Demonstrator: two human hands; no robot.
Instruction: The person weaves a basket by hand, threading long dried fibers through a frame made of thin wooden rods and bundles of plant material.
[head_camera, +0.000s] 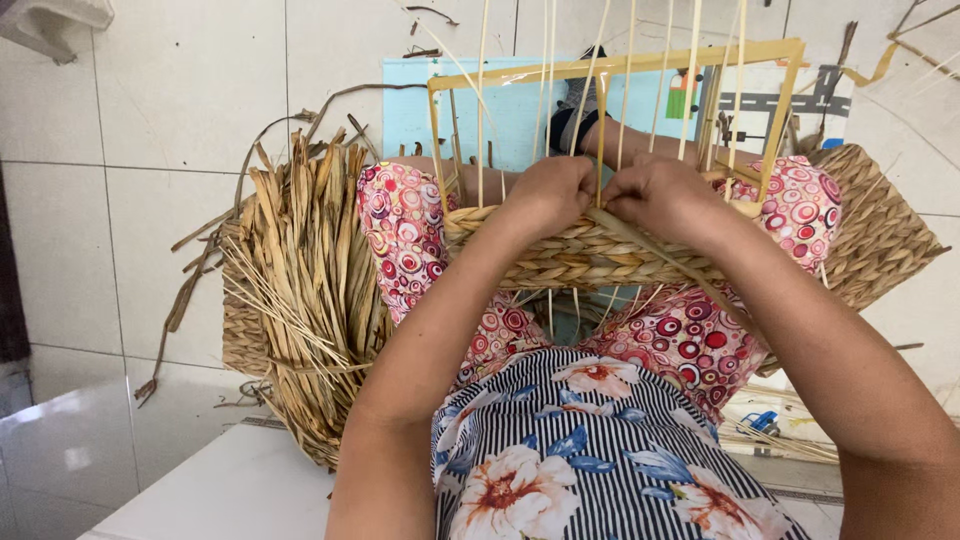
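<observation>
2 bare arms; striped top (600, 460) with blue-and-peach flowers; red-and-pink circle-patterned trousers (690, 345); dark, grey-patterned sock (575, 110).

half-woven straw basket (590, 255) on lap, upright thin spokes (627, 90)

Even, soft daylight fills the scene; the tiled floor (180, 200) looks bright and pale toward 11 o'clock. Shadows are faint (no harsh glare). Focus is sharp centrally, with slight wide-angle stretching at the edges.
</observation>
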